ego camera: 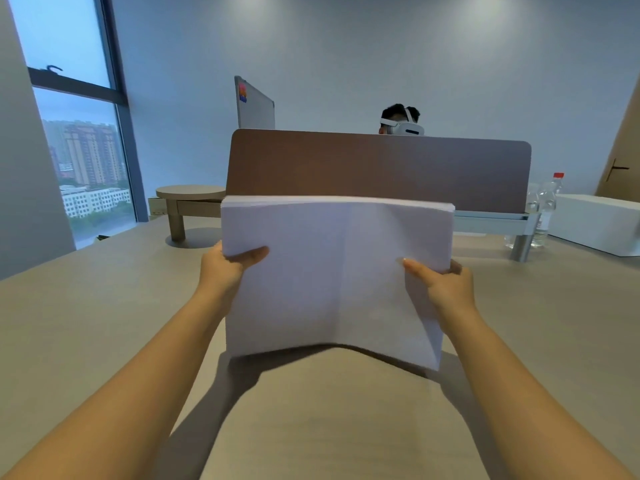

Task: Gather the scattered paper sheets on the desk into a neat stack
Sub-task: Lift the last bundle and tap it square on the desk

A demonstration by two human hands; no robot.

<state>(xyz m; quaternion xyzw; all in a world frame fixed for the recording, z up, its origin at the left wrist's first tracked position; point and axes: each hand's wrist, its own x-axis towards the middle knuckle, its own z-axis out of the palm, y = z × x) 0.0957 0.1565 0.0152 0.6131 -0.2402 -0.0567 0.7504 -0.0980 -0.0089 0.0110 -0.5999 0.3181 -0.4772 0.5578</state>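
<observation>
The left hand [227,266] pinches the left edge of the paper stack [334,271], thumb laid across the front sheet and the other fingers hidden behind it. The right hand [441,284] grips the right edge the same way, thumb pointing inward over the paper. Between them the stack stands nearly upright above the desk [86,327], its top edges roughly flush and its lower edge bowed upward in the middle (blurred, so I cannot tell whether it touches the wood). Both bare forearms reach in from the bottom corners. Behind the paper runs a brown divider panel [377,168]. To the right stand clear water bottles [547,209] beside a white box [599,221]; a small round stand [188,199] sits to the left.
</observation>
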